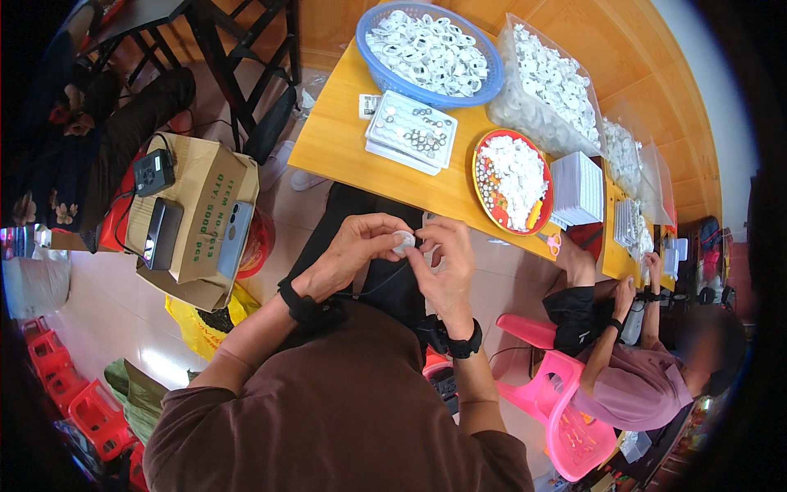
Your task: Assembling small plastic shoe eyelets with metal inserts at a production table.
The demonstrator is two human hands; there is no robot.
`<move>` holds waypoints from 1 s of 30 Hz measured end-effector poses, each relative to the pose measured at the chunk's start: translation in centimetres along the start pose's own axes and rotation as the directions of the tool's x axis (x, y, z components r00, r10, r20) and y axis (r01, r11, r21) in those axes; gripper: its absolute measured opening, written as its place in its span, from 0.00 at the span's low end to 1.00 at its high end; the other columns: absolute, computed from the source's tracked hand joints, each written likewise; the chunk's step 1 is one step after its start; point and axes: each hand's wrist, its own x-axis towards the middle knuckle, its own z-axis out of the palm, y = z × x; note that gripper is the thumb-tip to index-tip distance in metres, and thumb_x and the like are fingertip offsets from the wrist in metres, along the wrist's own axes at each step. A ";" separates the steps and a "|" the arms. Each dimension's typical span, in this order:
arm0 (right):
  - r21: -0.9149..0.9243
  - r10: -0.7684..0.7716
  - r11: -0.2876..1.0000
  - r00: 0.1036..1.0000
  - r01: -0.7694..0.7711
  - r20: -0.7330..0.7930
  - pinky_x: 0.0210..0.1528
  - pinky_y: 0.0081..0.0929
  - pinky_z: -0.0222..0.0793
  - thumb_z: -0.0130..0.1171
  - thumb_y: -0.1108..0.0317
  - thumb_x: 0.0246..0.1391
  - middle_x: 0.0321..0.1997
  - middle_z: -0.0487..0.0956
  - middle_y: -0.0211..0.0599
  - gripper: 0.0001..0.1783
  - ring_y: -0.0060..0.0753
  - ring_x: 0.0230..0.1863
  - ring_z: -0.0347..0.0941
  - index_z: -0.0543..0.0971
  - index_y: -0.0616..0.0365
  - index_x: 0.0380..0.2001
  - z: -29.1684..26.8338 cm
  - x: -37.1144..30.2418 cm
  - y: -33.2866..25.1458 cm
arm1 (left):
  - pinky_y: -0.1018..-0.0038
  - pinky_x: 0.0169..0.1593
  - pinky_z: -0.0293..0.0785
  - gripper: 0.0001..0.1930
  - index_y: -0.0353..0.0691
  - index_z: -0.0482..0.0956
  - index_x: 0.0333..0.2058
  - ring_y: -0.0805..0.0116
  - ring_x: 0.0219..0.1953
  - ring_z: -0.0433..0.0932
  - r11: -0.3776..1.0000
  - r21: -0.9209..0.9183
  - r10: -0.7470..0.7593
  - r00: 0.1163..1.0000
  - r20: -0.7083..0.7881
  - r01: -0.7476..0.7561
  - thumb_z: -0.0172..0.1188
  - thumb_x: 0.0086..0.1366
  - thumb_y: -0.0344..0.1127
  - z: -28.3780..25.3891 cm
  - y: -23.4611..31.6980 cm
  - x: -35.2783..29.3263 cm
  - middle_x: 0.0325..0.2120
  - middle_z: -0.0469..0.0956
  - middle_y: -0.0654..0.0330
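My left hand (361, 244) pinches a small round whitish piece (402, 240) between thumb and fingers, held over my lap in front of the table edge. Close against its right side, the fingertips of my right hand (445, 261) are bent together and touch the piece. Whether they hold a further small part is too small to tell. Beyond my hands, a stack of white trays (410, 135) on the table carries small round dark and silvery parts. Right of it stands a red round tray (481, 193) heaped with small white pieces and holding a yellow tool (534, 215).
At the back are a blue basket (366, 61) and a clear bin (510, 111), both full of white plastic parts. White stacked trays (576, 189) and pink-handled scissors (554, 243) lie to the right. A cardboard box (197, 238) with devices stands left. A co-worker (631, 377) sits at right near a pink chair (557, 385).
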 end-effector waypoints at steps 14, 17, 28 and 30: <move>0.405 0.483 0.791 0.874 -0.459 0.049 0.25 0.10 0.63 0.58 0.80 0.47 0.25 0.73 0.25 0.06 0.12 0.27 0.69 0.74 0.61 0.30 1.5 -1.6 1.3 | 0.79 0.40 0.74 0.07 0.35 0.79 0.36 0.74 0.38 0.74 0.983 0.138 0.132 0.989 -0.072 -0.121 0.58 0.59 0.29 0.8 -1.2 0.2 0.35 0.68 0.62; 0.473 0.505 0.743 0.860 -0.474 0.069 0.26 0.10 0.63 0.57 0.80 0.47 0.25 0.73 0.25 0.06 0.12 0.27 0.68 0.73 0.60 0.29 1.7 -1.6 1.4 | 0.80 0.39 0.74 0.07 0.35 0.79 0.35 0.75 0.37 0.74 0.971 0.192 0.161 0.983 -0.090 -0.141 0.58 0.58 0.28 1.0 -0.9 -0.1 0.34 0.67 0.63; 0.636 0.491 0.647 0.868 -0.420 0.073 0.27 0.10 0.62 0.55 0.83 0.44 0.23 0.71 0.23 0.07 0.10 0.25 0.66 0.71 0.59 0.24 2.8 -1.5 1.5 | 0.82 0.35 0.74 0.04 0.34 0.79 0.32 0.76 0.32 0.74 0.930 0.266 0.293 0.949 -0.116 -0.254 0.59 0.57 0.25 0.7 -1.7 0.0 0.31 0.66 0.63; 0.594 0.491 0.679 0.868 -0.431 0.068 0.25 0.09 0.61 0.56 0.82 0.44 0.22 0.71 0.22 0.07 0.10 0.23 0.66 0.71 0.60 0.24 3.0 -1.7 1.8 | 0.82 0.35 0.74 0.04 0.34 0.79 0.33 0.77 0.32 0.73 0.936 0.261 0.275 0.954 -0.122 -0.236 0.58 0.57 0.25 0.7 -1.6 -0.2 0.31 0.66 0.64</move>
